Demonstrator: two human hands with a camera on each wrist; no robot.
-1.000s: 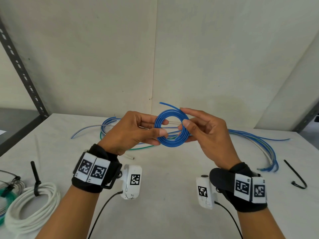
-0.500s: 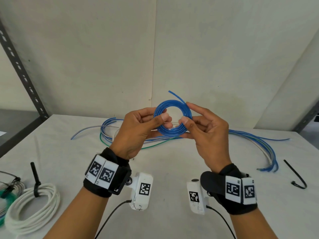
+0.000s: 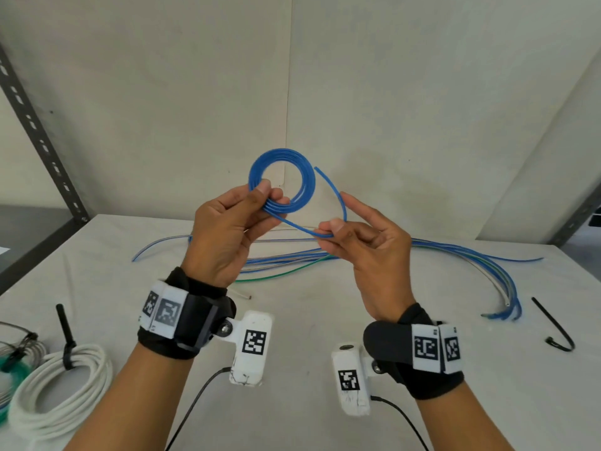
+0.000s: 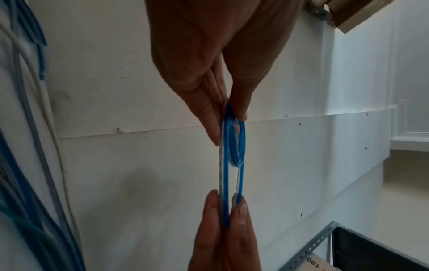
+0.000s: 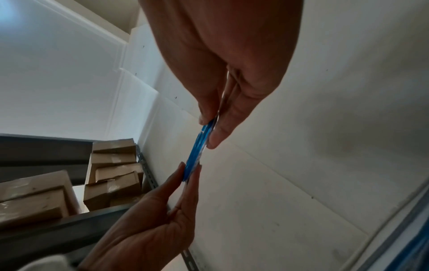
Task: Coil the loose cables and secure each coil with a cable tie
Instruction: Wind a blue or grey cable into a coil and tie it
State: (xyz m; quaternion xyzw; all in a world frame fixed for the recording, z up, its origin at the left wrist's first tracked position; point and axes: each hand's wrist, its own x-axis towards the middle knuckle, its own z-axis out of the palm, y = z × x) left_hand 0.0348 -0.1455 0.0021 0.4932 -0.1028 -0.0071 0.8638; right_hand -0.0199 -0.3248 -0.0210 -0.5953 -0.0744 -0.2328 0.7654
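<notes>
A small blue cable coil [image 3: 307,183] is held up in front of the wall, above the table. My left hand [image 3: 271,195] pinches its lower left side between thumb and fingers. From the coil's bottom a loose blue tail [image 3: 341,203] runs right and curves upward. My right hand [image 3: 330,232] pinches the bend of that tail, index finger stretched out. In the left wrist view my left hand [image 4: 230,115] grips the coil [image 4: 233,146] edge-on, with the right hand's fingertips [image 4: 240,210] below. The right wrist view shows my right hand [image 5: 210,126] pinching the blue cable [image 5: 196,155].
Loose blue, white and green cables [image 3: 455,252] lie across the back of the table [image 3: 309,320]. A white coil [image 3: 61,395] bound with a black tie sits at the front left, beside a green coil [image 3: 6,369]. A loose black cable tie [image 3: 553,323] lies at the right. A metal shelf upright [image 3: 39,135] stands at the left.
Both hands have risen. My right hand left the coil's right side and now holds the tail drawn out to the right. The coil sits in the left hand alone.
</notes>
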